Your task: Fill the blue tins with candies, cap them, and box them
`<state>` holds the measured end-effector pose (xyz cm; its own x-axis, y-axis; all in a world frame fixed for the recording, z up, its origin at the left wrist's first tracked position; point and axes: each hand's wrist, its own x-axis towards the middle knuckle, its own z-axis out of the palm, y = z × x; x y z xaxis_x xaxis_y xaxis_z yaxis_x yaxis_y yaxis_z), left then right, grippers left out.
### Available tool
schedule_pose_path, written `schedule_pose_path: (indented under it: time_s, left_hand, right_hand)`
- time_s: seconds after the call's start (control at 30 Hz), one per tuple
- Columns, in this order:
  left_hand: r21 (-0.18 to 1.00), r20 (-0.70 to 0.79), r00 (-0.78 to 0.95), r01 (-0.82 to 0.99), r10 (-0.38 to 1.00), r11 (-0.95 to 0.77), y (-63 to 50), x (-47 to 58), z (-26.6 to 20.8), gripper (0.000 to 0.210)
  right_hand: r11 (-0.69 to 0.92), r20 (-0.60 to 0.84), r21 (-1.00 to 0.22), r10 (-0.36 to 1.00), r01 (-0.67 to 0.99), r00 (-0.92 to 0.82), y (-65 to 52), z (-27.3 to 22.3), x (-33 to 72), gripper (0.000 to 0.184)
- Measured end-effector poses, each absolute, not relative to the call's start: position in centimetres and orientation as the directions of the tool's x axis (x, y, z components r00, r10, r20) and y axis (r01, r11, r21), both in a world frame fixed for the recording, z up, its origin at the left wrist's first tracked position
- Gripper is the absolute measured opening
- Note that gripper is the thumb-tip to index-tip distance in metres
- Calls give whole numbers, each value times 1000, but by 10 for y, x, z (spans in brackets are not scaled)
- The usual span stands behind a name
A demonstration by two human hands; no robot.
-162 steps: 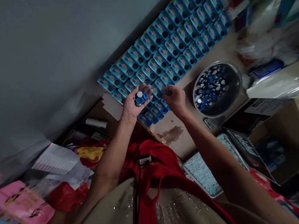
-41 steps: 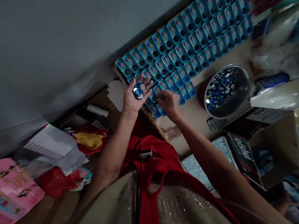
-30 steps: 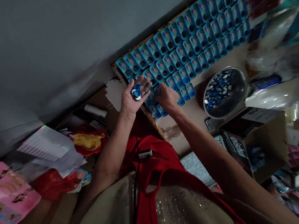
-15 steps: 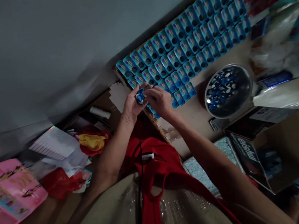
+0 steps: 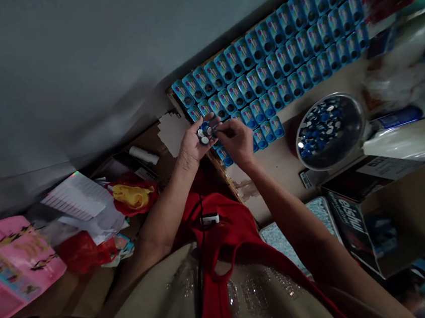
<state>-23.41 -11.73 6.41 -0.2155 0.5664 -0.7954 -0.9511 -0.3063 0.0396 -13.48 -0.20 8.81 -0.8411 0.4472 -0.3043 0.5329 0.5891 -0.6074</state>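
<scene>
My left hand [image 5: 193,143] is cupped palm up, with several small round pieces [image 5: 204,132], blue and silvery white, lying in it. My right hand [image 5: 236,139] is beside it, thumb and fingers pinched together at the edge of the left palm. Whatever sits between those fingertips is too small and dark to make out. Beyond both hands, rows of blue blister packs [image 5: 255,77] lie on the table, many with a dark round spot at the lower end. Some packs near my hands are partly hidden by them.
To the right stands a metal bowl [image 5: 352,136] with many blue and white round pieces inside. An open cardboard box [image 5: 400,210] is nearer me. Papers [image 5: 78,198], a yellow cloth or bag [image 5: 131,195] and a pink box [image 5: 20,265] are at the left. A grey wall [image 5: 74,67] borders the table.
My right hand has drawn slightly right, away from the left palm, so more of the round pieces show. The view has shifted a little.
</scene>
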Motion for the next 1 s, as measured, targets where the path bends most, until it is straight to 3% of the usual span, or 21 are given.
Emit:
schedule_pose_path:
  time_s: [0.1,0.23,0.33,0.47,0.53,0.63,0.7,0.77,0.87,0.93,1.0]
  left_hand:
    - [78,-792,-273,-932,546,-353,-131,-244,66,37]
    - [93,-794,-277,-935,541,-341,-144,-254,65,32]
    - [85,-795,-261,-941,547,-326,-148,-259,61,38]
    - [56,-768,-230,-954,598,-295,-146,-260,60,49]
    - [60,-767,-225,-957,601,-283,-144,-261,64,50]
    - [86,-788,-232,-959,570,-271,-143,-262,69,50]
    - [101,-799,-229,-963,556,-251,-144,-263,69,50]
    - [98,-805,-204,-972,557,-215,-141,-262,67,49]
    - [62,-821,-139,-986,553,-156,-127,-257,63,47]
    - [36,-834,-102,-991,542,-130,-113,-250,61,47]
    - [11,-840,-74,-993,537,-120,-99,-242,60,47]
  right_hand:
    - [602,-414,-472,494,644,-764,2,84,-127,12]
    - [718,-537,-319,402,619,-742,-5,76,-131,14]
    - [740,-602,-179,440,649,-667,-7,73,-144,15]
    - [727,-639,-85,485,682,-597,-2,76,-163,37]
    - [736,-637,-84,479,671,-605,1,82,-167,41]
    - [728,-656,-105,462,678,-597,3,93,-166,28]
    - [696,-604,-182,478,695,-637,6,101,-162,20]
    - [696,-464,-333,467,637,-753,10,105,-160,21]
    - [768,-295,-493,293,408,-909,17,103,-163,30]
    - [799,-289,-507,196,324,-937,22,97,-165,29]
    - [802,-295,-507,184,317,-938,26,90,-164,25]
